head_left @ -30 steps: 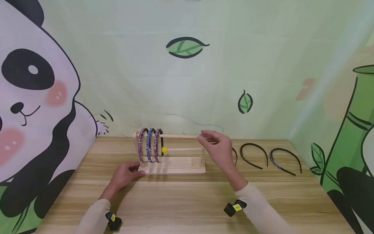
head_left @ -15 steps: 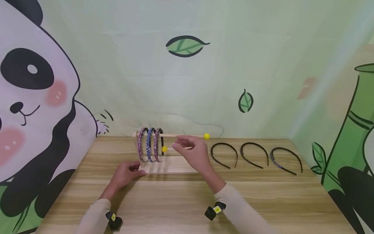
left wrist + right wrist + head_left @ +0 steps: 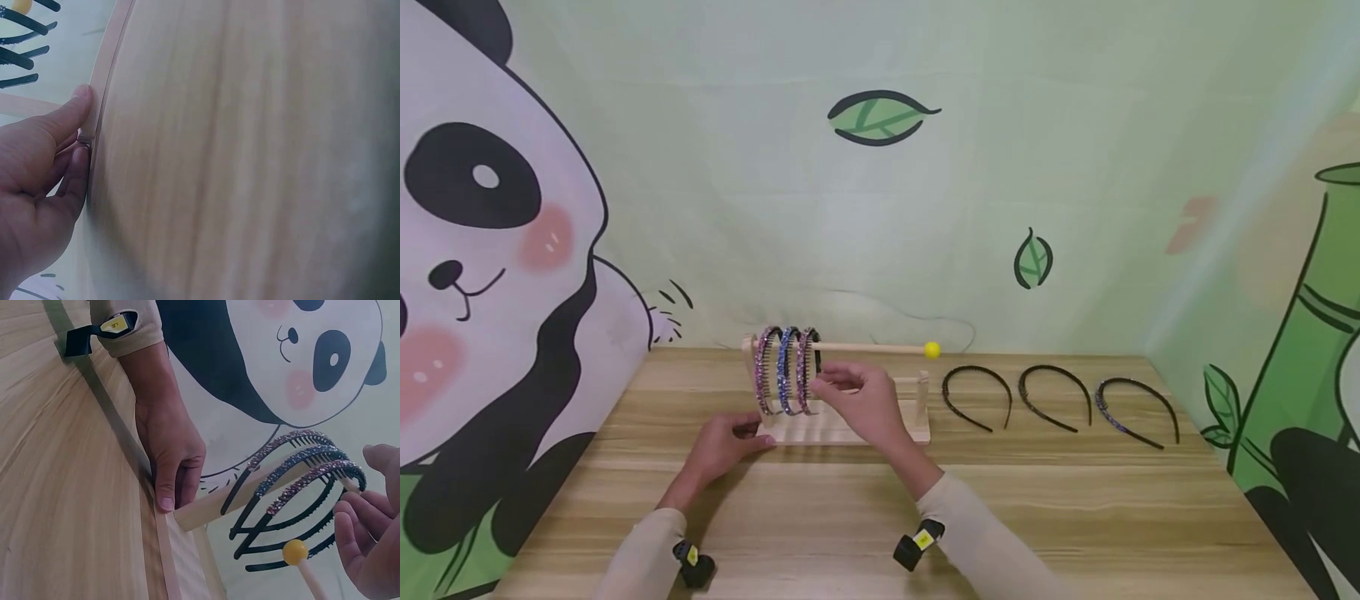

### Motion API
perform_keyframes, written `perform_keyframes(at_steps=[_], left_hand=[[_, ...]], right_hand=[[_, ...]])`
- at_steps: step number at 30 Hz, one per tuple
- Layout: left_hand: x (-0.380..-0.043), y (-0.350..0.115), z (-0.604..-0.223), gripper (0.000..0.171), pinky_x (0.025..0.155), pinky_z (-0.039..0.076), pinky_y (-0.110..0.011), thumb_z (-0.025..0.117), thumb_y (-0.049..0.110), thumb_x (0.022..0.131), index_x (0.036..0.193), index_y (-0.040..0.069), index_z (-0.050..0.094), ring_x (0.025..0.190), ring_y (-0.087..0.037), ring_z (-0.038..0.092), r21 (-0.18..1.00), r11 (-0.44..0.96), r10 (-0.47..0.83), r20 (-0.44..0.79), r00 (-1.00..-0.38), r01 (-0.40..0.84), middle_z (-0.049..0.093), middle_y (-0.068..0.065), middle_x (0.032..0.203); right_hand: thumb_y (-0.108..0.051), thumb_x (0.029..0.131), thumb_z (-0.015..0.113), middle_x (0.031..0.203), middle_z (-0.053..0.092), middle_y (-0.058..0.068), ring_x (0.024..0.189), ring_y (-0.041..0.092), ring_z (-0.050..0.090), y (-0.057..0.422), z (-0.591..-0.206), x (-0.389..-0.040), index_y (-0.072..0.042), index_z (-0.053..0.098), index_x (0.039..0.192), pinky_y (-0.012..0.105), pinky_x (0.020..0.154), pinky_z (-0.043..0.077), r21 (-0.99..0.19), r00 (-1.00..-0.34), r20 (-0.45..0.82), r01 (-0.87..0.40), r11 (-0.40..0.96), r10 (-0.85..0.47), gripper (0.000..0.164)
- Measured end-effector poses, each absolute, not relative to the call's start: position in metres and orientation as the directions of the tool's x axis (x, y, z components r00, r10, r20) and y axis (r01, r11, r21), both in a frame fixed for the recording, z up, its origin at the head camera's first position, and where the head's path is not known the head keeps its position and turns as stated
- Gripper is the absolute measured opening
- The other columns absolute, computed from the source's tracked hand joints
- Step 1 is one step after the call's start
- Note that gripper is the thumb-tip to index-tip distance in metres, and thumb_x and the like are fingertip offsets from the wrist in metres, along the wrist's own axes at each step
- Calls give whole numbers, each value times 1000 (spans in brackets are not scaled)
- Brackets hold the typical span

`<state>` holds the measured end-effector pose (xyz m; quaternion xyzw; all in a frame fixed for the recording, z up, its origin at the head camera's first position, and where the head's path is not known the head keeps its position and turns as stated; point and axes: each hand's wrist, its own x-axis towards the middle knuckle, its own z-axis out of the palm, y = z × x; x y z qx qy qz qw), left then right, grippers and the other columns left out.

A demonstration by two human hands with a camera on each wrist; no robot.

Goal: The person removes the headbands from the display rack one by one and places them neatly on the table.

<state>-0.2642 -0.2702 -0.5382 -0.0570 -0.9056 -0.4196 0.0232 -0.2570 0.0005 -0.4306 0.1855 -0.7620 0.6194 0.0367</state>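
A wooden stand [image 3: 790,432] bears two rods tipped with yellow balls. Three glittery headbands hang on its upper rod [image 3: 872,347] at the left end: one pink [image 3: 761,379], one blue [image 3: 783,375] and another pink [image 3: 802,375]. At the base's front left corner, my left hand [image 3: 724,448] pinches the wood, thumb against its edge [image 3: 100,94]. Beside the rightmost headband is my right hand [image 3: 861,404], fingers loosely bent; in the right wrist view nothing shows in its grip. That view has the lower rod's yellow ball [image 3: 295,552] apart from the fingers; the head view hides it.
Three more headbands lie in a row on the table to the right: a black one [image 3: 977,398], a second black one [image 3: 1054,398] and one with blue glitter [image 3: 1138,412]. The upper rod's yellow ball [image 3: 932,350] sticks out at right. A printed cloth [image 3: 880,217] hangs behind.
My right hand has moved left from the upper rod's right end to beside the hanging headbands, uncovering that rod's yellow ball. The left hand stays on the base corner.
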Motion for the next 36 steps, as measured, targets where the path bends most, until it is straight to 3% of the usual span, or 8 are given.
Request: perform_keyframes(at_steps=[23,36], left_hand=[[-262,-269,-536,47,92,57,-46,84,24,87,125,-1,70,104,-28,72,754,643,83,105,-991,133,74,-18,117],[-262,-268,-535,48,89,58,-43,84,24,87,125,-2,70,101,-26,73,758,639,79,103,-992,130,74,-18,116]], right_hand=[[-38,88,81,99,78,0,92,11,72,-22,-429,-262,-11,75,117,29,79,59,-959,-954,204,-240,153,-219,40],[-24,92,79,99,78,3,90,16,71,-22,-427,-263,-9,76,109,26,73,58,-942,-941,232,-281,183,-247,23]])
